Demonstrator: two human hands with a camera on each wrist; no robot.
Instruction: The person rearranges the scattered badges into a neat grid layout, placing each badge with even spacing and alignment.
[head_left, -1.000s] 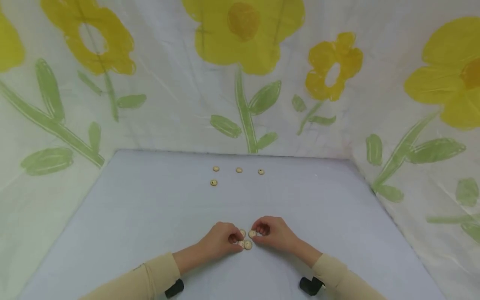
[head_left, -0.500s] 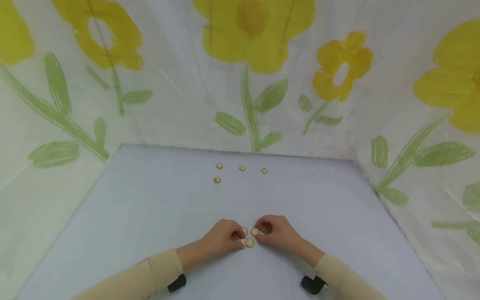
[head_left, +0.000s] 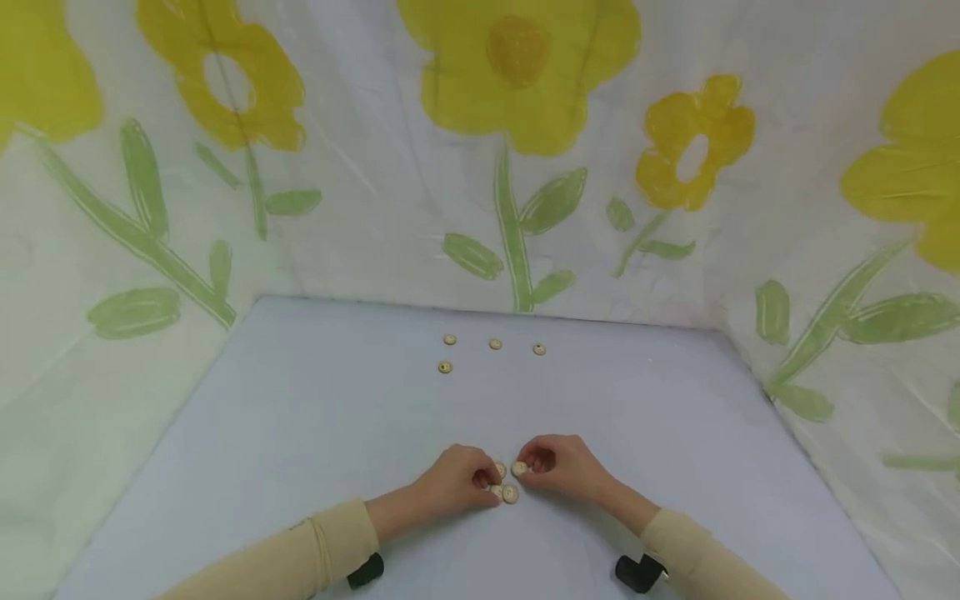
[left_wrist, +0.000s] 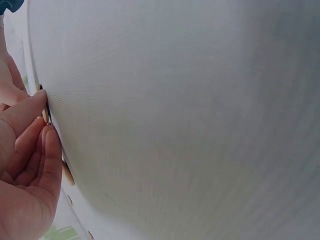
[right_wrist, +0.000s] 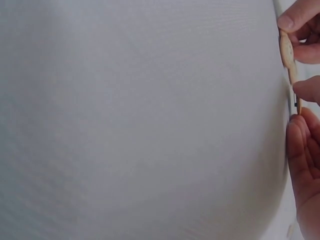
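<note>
Four small round wooden discs with dark markings lie grouped on the table between the two hands in the head view. The left hand pinches the lower-left disc between thumb and fingers. Beside it, the lower-right disc lies flat, and an upper disc shows partly behind the left fingertips. The right hand pinches another disc by its edge, just right of the group. In the right wrist view that disc is seen edge-on between the right thumb and fingers.
Toward the back of the pale table, three discs form a row: left, middle and right. A further disc sits in front of the left one. A flower-printed cloth hangs around the table.
The head view has shifted, so everything appears a little further right. Both hands keep their hold on the discs, with hardly any movement against the table.
</note>
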